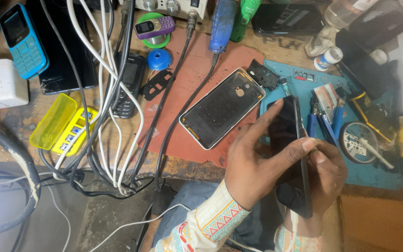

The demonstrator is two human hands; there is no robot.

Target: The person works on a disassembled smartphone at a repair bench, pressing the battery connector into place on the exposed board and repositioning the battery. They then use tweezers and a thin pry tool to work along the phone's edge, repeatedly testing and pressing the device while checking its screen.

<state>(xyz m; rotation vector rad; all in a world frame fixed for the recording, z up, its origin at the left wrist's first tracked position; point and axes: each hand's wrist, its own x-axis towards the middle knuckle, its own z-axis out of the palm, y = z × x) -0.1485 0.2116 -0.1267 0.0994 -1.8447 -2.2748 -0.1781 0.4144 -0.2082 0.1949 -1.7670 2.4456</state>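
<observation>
Both my hands hold a black smartphone [289, 135] on edge, low and right of centre. My left hand [253, 165] grips it from the left, index finger stretched up to its top corner and thumb across its side. My right hand [325, 175] cups it from the right and behind, thumb pressed on its edge. Just left of it, an opened phone shell [221, 107] with a white rim lies on a red mat [187, 79].
A blue mat [374, 172] on the right carries pliers [325, 121], a round tin [360, 142] and small parts. White and black cables [113, 93] hang over the bench's left side. A yellow parts box [64, 123], a blue keypad phone [23, 39] and a black keypad phone [128, 84] lie left.
</observation>
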